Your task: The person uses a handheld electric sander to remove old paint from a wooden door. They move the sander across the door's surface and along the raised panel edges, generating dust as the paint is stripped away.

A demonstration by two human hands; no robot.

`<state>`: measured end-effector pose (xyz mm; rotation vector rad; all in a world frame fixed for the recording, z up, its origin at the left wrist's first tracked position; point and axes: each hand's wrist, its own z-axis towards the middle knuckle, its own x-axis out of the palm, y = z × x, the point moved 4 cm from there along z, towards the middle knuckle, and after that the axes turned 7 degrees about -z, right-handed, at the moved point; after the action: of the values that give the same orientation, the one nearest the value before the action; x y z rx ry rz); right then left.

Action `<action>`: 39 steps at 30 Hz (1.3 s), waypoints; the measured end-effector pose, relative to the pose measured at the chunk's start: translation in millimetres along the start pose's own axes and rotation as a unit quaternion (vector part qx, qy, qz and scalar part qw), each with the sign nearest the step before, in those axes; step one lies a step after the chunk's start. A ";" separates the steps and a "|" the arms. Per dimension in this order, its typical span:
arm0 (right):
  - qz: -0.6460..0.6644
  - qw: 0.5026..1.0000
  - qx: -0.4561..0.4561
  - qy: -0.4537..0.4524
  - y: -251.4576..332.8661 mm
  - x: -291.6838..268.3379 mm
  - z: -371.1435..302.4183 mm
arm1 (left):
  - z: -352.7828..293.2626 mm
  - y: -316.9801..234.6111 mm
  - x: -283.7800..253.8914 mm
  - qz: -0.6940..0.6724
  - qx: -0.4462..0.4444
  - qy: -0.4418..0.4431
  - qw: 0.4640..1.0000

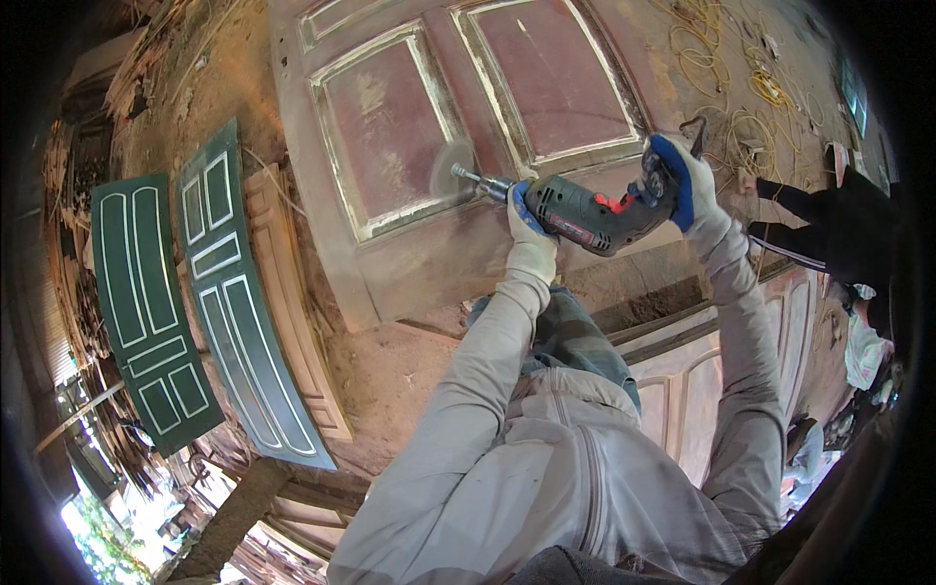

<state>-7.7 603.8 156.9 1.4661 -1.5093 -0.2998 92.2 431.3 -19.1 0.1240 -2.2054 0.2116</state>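
Power drill [595, 210] is at 2 o'clock of view centre, held over the lower part of a red-brown panelled door [473, 97]. Right hand [687, 185], gloved, has its fingers closed on the rear grip, at the drill's 2 o'clock; probably there for trigger and push, though the trigger itself is hidden. Left hand [531, 229], also gloved, has its fingers wrapped round the drill's nose just behind the chuck, likely to steer and take side load. Round wheel [453, 168] at the drill's 10 o'clock is blurred, so presumably spinning; it's by the corner of the pale moulding [400, 219], contact can't be told. Door looks laid face up, which should keep the recesses reachable. Green doors [146, 312] are at 9 o'clock, well apart, likely clear of dust.
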 end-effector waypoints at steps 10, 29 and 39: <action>0.003 0.989 -0.071 -0.130 -64.7 -19.4 -69.2 | -41.6 -7.1 -41.1 0.053 -0.041 -0.046 0.997; 0.092 0.981 -0.056 0.164 -100.0 -34.4 -169.2 | -100.4 -58.9 -70.4 0.223 -0.059 -0.037 0.972; -0.833 0.430 -0.307 -0.162 2.9 -158.6 -31.9 | -138.4 -76.3 -86.3 0.179 -0.112 0.007 0.978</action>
<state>-17.2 755.9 102.6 1.7038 0.5468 -2.0972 265.0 384.8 1.5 -0.4000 -2.2067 0.1594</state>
